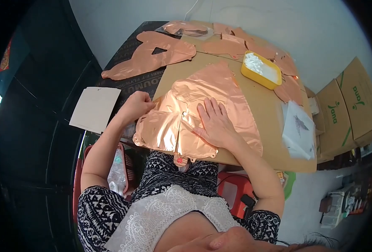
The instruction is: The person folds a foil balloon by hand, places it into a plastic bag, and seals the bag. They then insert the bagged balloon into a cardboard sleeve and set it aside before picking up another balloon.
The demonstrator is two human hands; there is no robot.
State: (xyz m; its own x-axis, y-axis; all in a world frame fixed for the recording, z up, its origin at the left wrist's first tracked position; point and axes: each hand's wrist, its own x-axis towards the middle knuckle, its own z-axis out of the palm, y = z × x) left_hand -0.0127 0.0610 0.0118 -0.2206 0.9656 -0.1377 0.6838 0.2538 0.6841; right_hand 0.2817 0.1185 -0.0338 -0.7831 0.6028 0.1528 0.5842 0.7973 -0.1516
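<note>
A large copper-coloured foil sheet (232, 101) lies on the cardboard-covered table in front of me, its lower edge near the table's front. My left hand (140, 105) is closed at the sheet's left edge, fingertips pinched together; what they hold is too small to make out. My right hand (214, 124) lies flat on the foil with its fingers spread. Between the hands, a small opening (184, 114) and a seam show in the foil. A small clear and red piece (180, 160) sits at the sheet's bottom edge.
A foil letter-like shape (152, 56) lies back left. Further foil pieces (223, 46) and a yellow tub (261, 82) with white material are at the back right. White sheets (298, 130) lie right, cardboard boxes (341, 109) beyond. Pale card (94, 108) is at left.
</note>
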